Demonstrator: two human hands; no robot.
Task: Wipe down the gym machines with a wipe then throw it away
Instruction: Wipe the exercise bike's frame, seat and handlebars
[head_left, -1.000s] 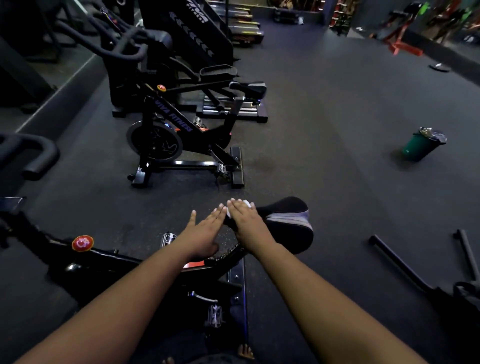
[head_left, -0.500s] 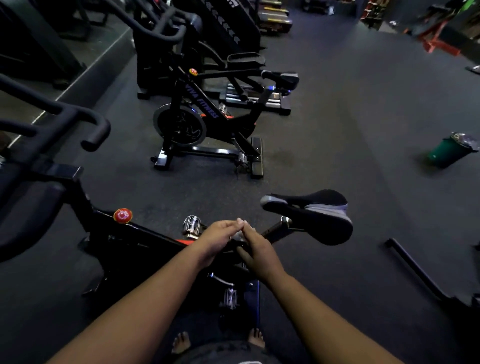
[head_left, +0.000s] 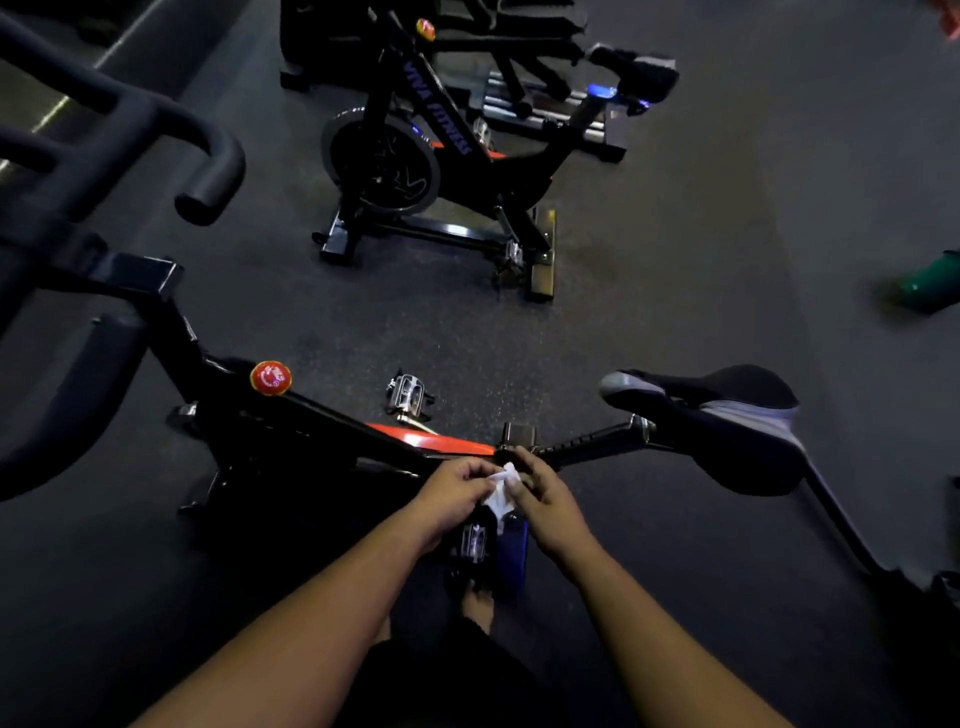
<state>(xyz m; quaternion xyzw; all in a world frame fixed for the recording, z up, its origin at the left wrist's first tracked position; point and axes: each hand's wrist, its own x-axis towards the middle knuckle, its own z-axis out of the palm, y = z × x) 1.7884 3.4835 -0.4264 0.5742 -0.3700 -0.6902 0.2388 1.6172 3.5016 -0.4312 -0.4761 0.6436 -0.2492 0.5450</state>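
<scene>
A small white wipe (head_left: 500, 489) hangs crumpled between my two hands. My left hand (head_left: 453, 496) pinches its left side and my right hand (head_left: 546, 505) pinches its upper right edge. Both hands hover just in front of the black spin bike's frame (head_left: 311, 415), near the joint where the seat post (head_left: 587, 444) meets it. The bike's black and grey saddle (head_left: 727, 415) sticks out to the right of my hands. Its red knob (head_left: 270, 378) and black handlebars (head_left: 130, 135) lie to the left.
A second black spin bike (head_left: 441, 156) stands further back, with another machine behind it. A green bin (head_left: 930, 280) sits on the floor at the right edge. A black bar (head_left: 841, 530) crosses the floor at lower right. My bare foot (head_left: 475, 603) shows below the pedal (head_left: 472, 540).
My hands left the saddle and drew back toward me, coming together near the seat post. The wipe, earlier pressed under my right hand, is now held between both hands. My view tilted down and left.
</scene>
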